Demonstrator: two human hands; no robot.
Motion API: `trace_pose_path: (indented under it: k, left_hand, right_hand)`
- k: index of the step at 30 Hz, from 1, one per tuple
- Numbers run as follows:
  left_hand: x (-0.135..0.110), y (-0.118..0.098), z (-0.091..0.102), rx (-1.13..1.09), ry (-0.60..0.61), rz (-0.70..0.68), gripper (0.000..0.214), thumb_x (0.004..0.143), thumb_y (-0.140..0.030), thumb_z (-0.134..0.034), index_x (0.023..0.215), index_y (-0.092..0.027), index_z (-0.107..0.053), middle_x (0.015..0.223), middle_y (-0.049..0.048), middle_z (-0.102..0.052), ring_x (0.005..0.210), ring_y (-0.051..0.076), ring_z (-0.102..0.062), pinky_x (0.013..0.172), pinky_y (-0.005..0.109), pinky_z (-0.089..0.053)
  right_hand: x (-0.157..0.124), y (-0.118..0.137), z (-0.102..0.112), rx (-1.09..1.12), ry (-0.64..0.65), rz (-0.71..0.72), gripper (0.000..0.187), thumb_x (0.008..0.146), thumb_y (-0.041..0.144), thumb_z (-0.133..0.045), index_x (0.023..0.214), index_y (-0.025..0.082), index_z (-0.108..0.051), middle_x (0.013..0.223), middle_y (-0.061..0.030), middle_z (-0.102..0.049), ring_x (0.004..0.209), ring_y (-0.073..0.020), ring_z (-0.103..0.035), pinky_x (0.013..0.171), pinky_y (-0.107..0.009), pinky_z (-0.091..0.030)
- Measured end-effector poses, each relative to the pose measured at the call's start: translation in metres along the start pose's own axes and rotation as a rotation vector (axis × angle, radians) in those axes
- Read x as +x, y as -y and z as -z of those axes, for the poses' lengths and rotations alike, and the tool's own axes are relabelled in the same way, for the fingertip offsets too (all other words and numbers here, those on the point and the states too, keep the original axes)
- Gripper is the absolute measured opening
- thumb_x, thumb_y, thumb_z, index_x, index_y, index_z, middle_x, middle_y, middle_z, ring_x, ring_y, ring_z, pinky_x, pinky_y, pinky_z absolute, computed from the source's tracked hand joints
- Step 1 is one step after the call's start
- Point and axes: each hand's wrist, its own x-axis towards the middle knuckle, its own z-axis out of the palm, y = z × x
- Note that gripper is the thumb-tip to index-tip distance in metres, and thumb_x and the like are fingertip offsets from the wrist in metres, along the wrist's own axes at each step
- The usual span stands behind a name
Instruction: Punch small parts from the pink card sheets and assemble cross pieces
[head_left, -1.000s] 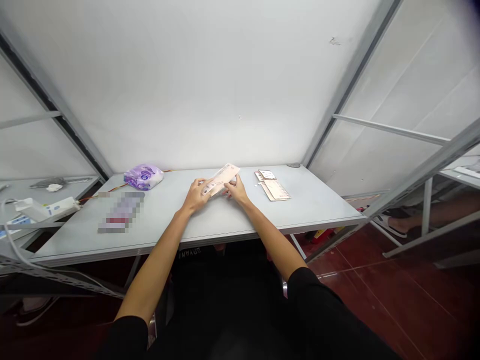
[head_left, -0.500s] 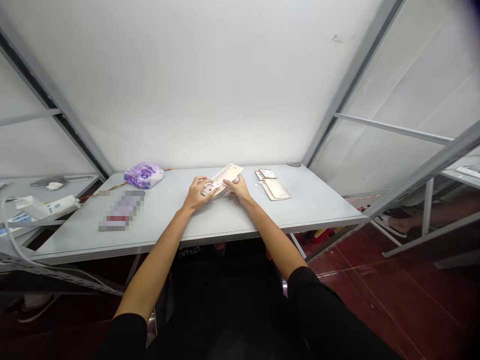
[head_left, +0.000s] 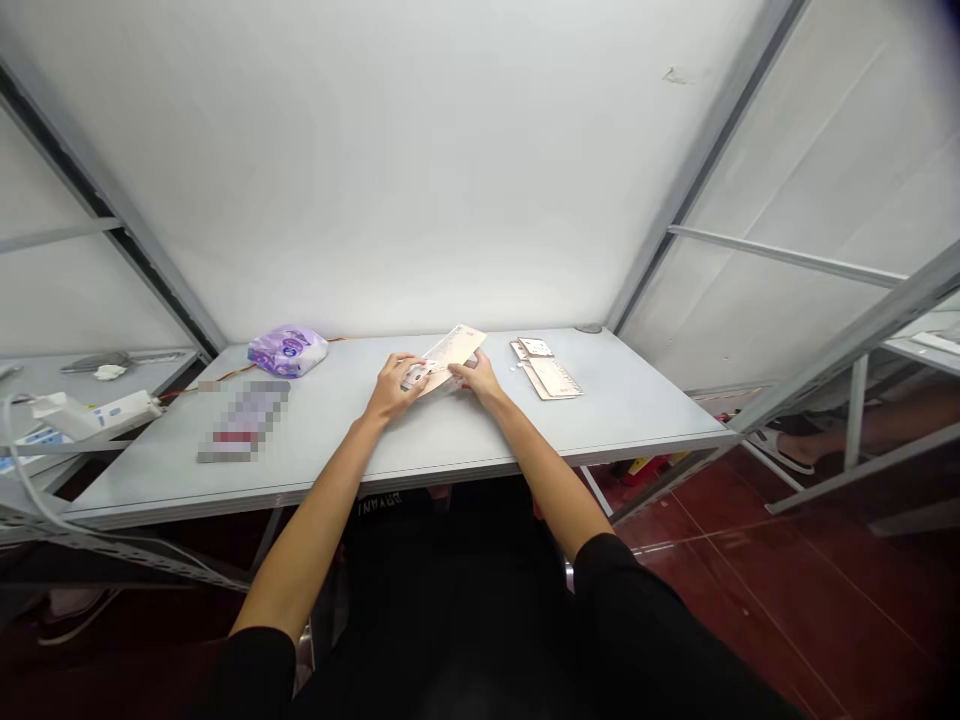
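Between my two hands, just above the table, is a thin cream-coloured board (head_left: 459,346) with faint markings, tilted with its far end to the upper right. My left hand (head_left: 394,388) grips its near left end, where a small whitish printed part (head_left: 415,374) shows by the fingers. My right hand (head_left: 478,378) closes on the lower right edge, thumb on top. Both hands hide part of the board. To the right lie similar cream boards (head_left: 551,375), with a small white printed piece (head_left: 535,347) at their far end.
A purple tissue pack (head_left: 288,350) sits at the back left of the grey table (head_left: 345,475). Closer on the left lies a blurred-out flat object (head_left: 244,422). A power strip (head_left: 127,412) with cables stands beyond the left edge. White panels and metal posts enclose the table.
My right thumb has drawn back towards the board's lower edge, so more of its face shows. My left hand has hardly moved.
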Motion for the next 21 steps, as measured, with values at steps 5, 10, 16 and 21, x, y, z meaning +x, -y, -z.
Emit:
trace_pose_path:
  k: [5, 10, 16, 21]
  left_hand:
    - [0.001, 0.004, 0.004, 0.072, -0.124, 0.102, 0.03, 0.089, -0.042, -0.066, 0.112, -0.022, -0.07, 0.127, 0.0111, -0.059, 0.121, 0.025, -0.06, 0.113, 0.044, -0.045]
    - [0.003, 0.011, 0.01, 0.157, -0.206, 0.311, 0.031, 0.088, -0.042, -0.067, 0.112, -0.022, -0.07, 0.127, 0.0123, -0.057, 0.122, 0.028, -0.058, 0.113, 0.045, -0.045]
    - [0.004, 0.017, 0.013, 0.178, -0.269, 0.403, 0.032, 0.088, -0.047, -0.065, 0.112, -0.025, -0.068, 0.128, 0.0119, -0.056, 0.125, 0.03, -0.056, 0.111, 0.047, -0.047]
    - [0.003, 0.017, 0.012, 0.186, -0.261, 0.401, 0.036, 0.088, -0.049, -0.064, 0.114, -0.025, -0.069, 0.129, 0.0124, -0.056, 0.125, 0.03, -0.056, 0.109, 0.046, -0.047]
  right_hand:
    - [0.003, 0.003, 0.011, -0.026, -0.243, 0.063, 0.05, 0.078, 0.018, -0.069, 0.124, 0.024, -0.053, 0.079, 0.0016, -0.071, 0.06, -0.0135, -0.068, 0.046, -0.019, -0.052]
    - [0.004, 0.005, 0.02, -0.095, -0.333, 0.137, 0.024, 0.082, 0.024, -0.066, 0.105, 0.02, -0.066, 0.084, -0.0025, -0.072, 0.064, -0.0136, -0.071, 0.05, -0.02, -0.054]
    - [0.001, -0.002, 0.012, -0.376, -0.179, 0.171, 0.012, 0.084, 0.032, -0.071, 0.087, 0.02, -0.072, 0.086, -0.0063, -0.075, 0.063, -0.0157, -0.07, 0.055, -0.026, -0.055]
    - [0.003, -0.014, 0.012, -0.607, -0.096, 0.314, 0.009, 0.08, 0.029, -0.076, 0.075, 0.024, -0.073, 0.073, -0.0027, -0.069, 0.07, -0.0176, -0.066, 0.075, -0.032, -0.056]
